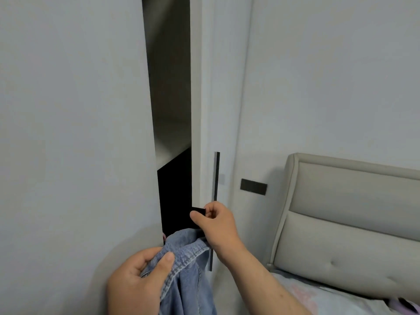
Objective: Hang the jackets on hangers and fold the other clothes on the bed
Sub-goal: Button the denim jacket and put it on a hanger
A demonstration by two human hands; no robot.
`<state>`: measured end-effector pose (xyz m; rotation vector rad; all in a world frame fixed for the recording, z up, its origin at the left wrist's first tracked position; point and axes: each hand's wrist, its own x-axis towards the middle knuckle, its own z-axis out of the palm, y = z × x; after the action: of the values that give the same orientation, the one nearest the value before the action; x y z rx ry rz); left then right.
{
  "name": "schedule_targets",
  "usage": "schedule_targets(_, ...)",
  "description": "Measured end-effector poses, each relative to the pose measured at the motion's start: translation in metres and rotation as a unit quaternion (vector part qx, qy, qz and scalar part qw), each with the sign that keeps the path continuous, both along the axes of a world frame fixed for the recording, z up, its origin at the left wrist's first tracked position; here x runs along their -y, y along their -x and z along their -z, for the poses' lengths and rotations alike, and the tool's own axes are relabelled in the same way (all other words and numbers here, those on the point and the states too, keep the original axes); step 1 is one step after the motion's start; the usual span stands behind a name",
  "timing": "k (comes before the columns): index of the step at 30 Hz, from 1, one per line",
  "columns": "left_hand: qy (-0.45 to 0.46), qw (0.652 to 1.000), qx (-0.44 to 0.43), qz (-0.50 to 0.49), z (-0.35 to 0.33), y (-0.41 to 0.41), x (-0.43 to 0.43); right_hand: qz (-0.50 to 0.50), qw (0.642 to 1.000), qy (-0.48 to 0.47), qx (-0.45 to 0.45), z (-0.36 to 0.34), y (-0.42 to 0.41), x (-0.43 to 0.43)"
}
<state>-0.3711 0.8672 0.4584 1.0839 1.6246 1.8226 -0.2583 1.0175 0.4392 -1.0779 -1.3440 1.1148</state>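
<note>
Grips the denim jacket (186, 280) by its collar with the left hand (134, 283), low before the wardrobe door (68, 133) standing ajar. Pinches a small black piece (198, 210) between thumb and fingers of the right hand (216, 223), just above the jacket, near the bed headboard (341, 212) at right

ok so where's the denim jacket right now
In the head view the denim jacket hangs at bottom centre, its collar gripped by the left hand, below the right hand pinching a black piece at the wardrobe gap, left of the bed.
</note>
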Motion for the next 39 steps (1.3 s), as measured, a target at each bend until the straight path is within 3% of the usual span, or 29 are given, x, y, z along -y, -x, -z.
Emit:
schedule_targets(5,0.032,0.998,-0.016,0.054,0.005,-0.014,-0.016,0.159,0.985,-0.044,0.054,0.007,-0.054,-0.003)
schedule_targets(10,0.047,0.996,-0.017,0.078,0.013,-0.026,-0.035,0.226,0.969,-0.063,0.076,0.008,-0.097,-0.012)
schedule_targets(14,0.048,0.993,-0.027,0.103,0.021,-0.031,-0.051,0.234,0.965,-0.064,0.097,0.006,-0.115,-0.013)
schedule_targets(25,0.002,0.992,-0.022,0.124,0.030,-0.046,-0.099,0.290,0.955,-0.038,0.048,0.000,-0.160,-0.023)
schedule_targets(39,-0.003,0.990,0.030,0.138,0.039,-0.067,-0.138,0.291,0.954,-0.055,0.057,-0.003,-0.198,-0.050)
